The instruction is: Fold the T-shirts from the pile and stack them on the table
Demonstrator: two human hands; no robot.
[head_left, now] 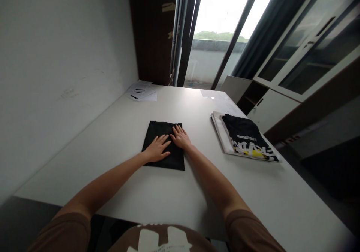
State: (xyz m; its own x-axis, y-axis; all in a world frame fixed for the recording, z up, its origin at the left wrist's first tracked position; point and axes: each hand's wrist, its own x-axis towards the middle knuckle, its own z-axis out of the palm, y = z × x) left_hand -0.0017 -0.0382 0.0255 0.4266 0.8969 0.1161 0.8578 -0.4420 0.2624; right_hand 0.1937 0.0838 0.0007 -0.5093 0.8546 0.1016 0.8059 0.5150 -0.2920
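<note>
A flat black rectangle of what looks like folded cloth or a bag (165, 162) lies on the white table in front of me. My left hand (156, 148) rests flat on its middle with the fingers spread. Near its upper right corner, my right hand (180, 137) also lies flat, fingers apart, palm down. Both hands press on top and grip nothing. Parts of the black piece are hidden under the hands.
On the right of the white table (118, 139) lies a stack of folded shirts (247, 132), a printed black one on top. Papers (143, 91) lie at the far left, more sheets (215, 94) at the far right. A wall borders the left; cabinets stand right.
</note>
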